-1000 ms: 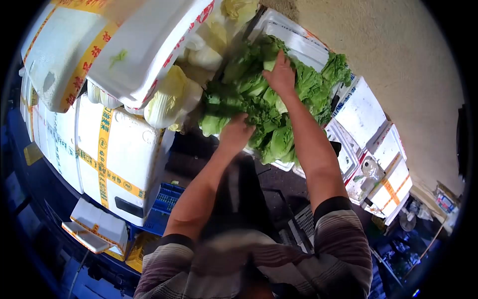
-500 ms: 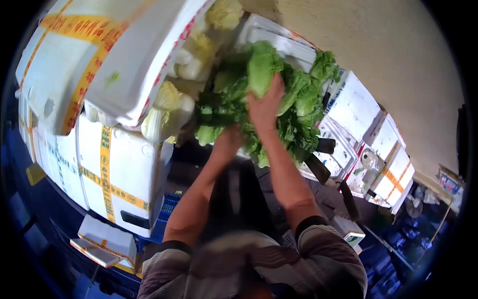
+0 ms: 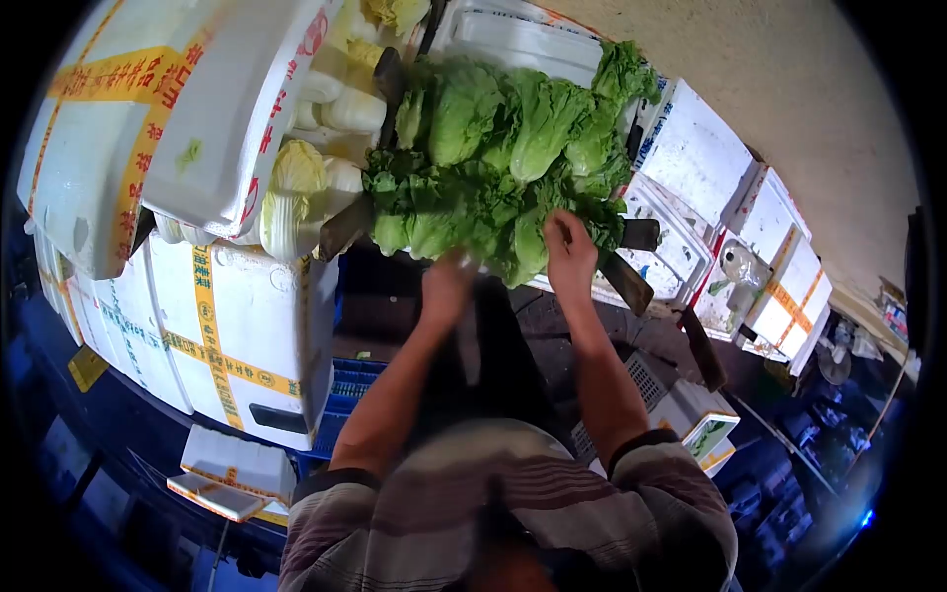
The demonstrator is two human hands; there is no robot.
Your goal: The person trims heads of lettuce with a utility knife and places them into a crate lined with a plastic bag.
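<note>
Pale wall point(image 3: 750, 59) behind; my right grip point(image 3: 570, 252), half-curled, has left the farther lettuce heads point(image 3: 547, 123), now lying free, for the pile's near edge. My blurred left grip point(image 3: 449, 288) is there too; whether either holds leaf, I cannot tell. White foam boxes point(image 3: 258, 316) stand alongside.
</note>
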